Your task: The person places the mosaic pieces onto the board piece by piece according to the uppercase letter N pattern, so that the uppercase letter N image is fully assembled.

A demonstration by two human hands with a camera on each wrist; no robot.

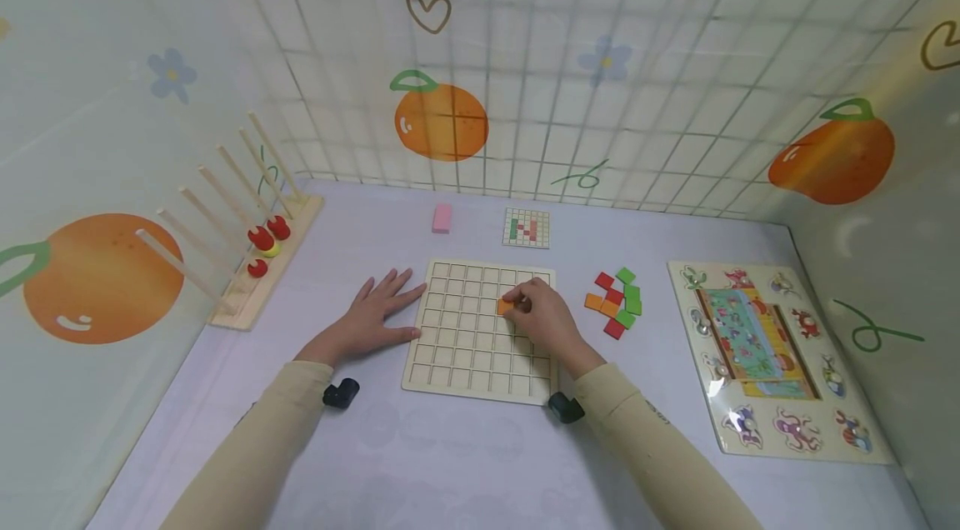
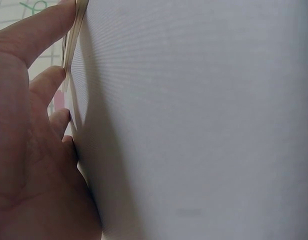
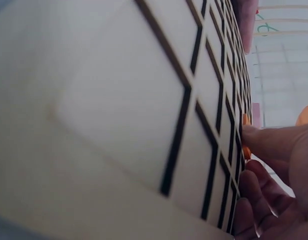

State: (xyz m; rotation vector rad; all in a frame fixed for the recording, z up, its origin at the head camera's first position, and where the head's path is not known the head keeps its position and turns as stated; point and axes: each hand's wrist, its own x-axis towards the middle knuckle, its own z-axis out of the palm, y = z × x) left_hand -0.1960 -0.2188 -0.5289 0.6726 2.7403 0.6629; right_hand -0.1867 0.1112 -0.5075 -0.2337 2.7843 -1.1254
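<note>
A wooden grid board point(image 1: 450, 330) with rows of square recesses lies in front of me in the head view. My left hand point(image 1: 371, 317) is spread flat on the table, thumb and index fingertips at the board's left edge. In the left wrist view, the fingers point(image 2: 46, 85) reach to that edge. With thumb and fingertips my right hand point(image 1: 542, 315) pinches an orange square tile point(image 1: 505, 307) over the grid, right of centre. The right wrist view has this tile point(image 3: 246, 151) low against the grid, partly hidden by the thumb.
Several red, green and orange tiles point(image 1: 632, 294) lie right of the board. Behind it are a patterned grid card point(image 1: 527, 227) and a pink block point(image 1: 442, 218). A wooden peg rack point(image 1: 266, 263) with rings stands left. On the right lies a picture puzzle board point(image 1: 757, 422).
</note>
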